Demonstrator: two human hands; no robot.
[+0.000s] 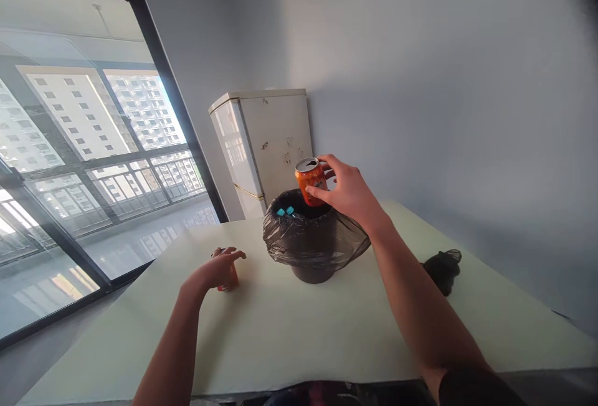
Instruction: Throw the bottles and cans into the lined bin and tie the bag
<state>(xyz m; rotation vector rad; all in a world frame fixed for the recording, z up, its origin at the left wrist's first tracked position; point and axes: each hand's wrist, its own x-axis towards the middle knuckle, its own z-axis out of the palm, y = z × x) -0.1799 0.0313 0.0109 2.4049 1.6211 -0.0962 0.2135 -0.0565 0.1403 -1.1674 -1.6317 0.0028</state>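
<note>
— In the head view, what is the right hand (352,194) doing?
— It's holding the orange can (308,183) over the mouth of the bin (314,274). The hand is partly closed: the thumb is pressing the near side while the fingers are curving around the far side.

— So which step are we seeing?
— I'd say the can is being held at the opening, above the black liner (299,241). It's looking nearly upright, with its opened top facing up.

— And the left hand (212,274)?
— It's hovering or resting over the red can (230,281), which is standing on the desk (299,337) to the bin's left. The fingers are bending loosely, one reaching past the can. I can't tell whether they're gripping it.

— What is the next move calling for?
— In my judgement, any move from here is calling for a steady right grip that isn't denting the thin wall, and fingertips staying clear of the loose liner. Two turquoise pieces (290,211) are showing just inside the rim, so that spot is needing care.
</note>
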